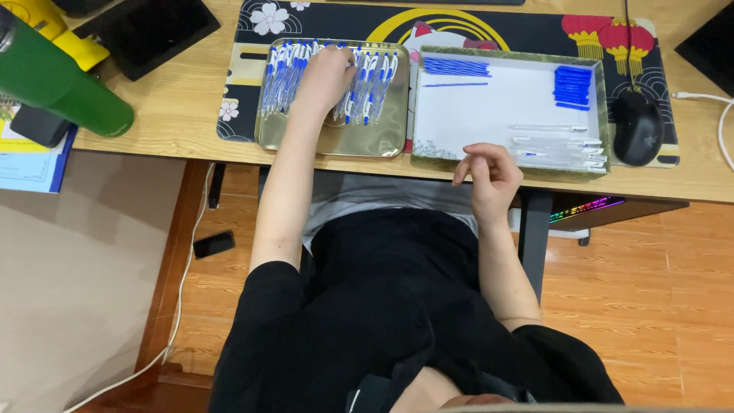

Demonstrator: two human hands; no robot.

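My left hand [327, 76] reaches into a shiny metal tray [382, 138] and rests on a heap of several blue-and-white pens [371, 84]; whether it grips one is hidden by the hand's back. My right hand [489, 172] hovers at the front edge of a white box tray [489, 107], fingers loosely curled and holding nothing. In that box lie blue refills [456, 67] at the back left, blue caps [573, 86] at the back right and clear pen barrels [562, 149] at the front right, just beside my right hand.
A black computer mouse [637, 126] sits right of the white box on a dark patterned desk mat [535, 30]. A green bottle [57, 80] lies at the left of the wooden desk [176, 99]. A white cable [719, 115] runs at the far right. A small black object [213, 244] lies on the floor.
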